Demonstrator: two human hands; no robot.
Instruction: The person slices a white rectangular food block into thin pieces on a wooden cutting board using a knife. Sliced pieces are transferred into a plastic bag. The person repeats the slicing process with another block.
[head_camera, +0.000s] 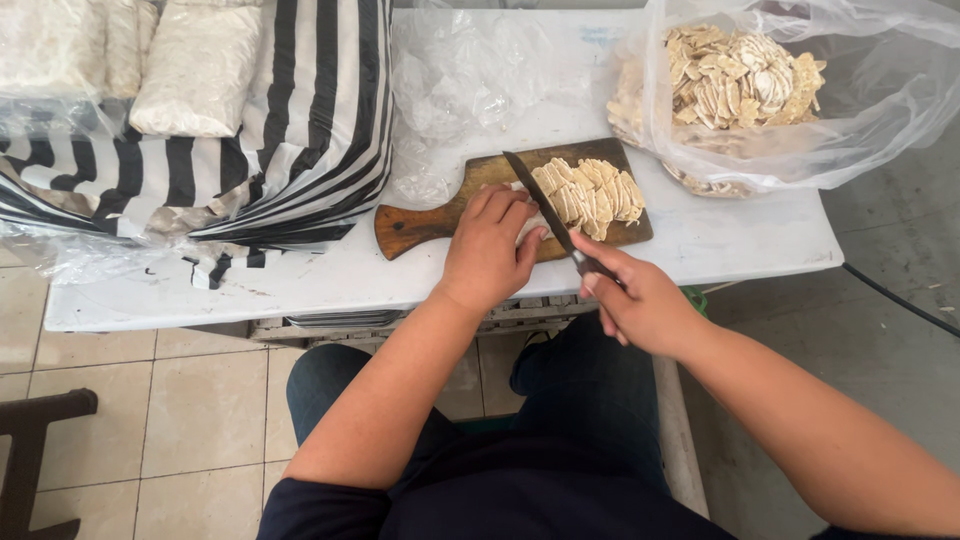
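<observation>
A brown wooden cutting board (420, 224) lies on the white table (700, 240). On it sits a pile of pale beige cut slices (590, 193). My left hand (490, 250) presses down on a pale block at the board's middle, mostly hidden under my fingers. My right hand (640, 300) grips the handle of a dark knife (535, 195), whose blade runs diagonally between my left fingertips and the slices.
A clear plastic bag (880, 110) full of the same beige slices stands at the table's back right. A black-and-white striped bag (300, 130) with white packs on it fills the left. Crumpled clear plastic (450, 80) lies behind the board. Tiled floor lies below.
</observation>
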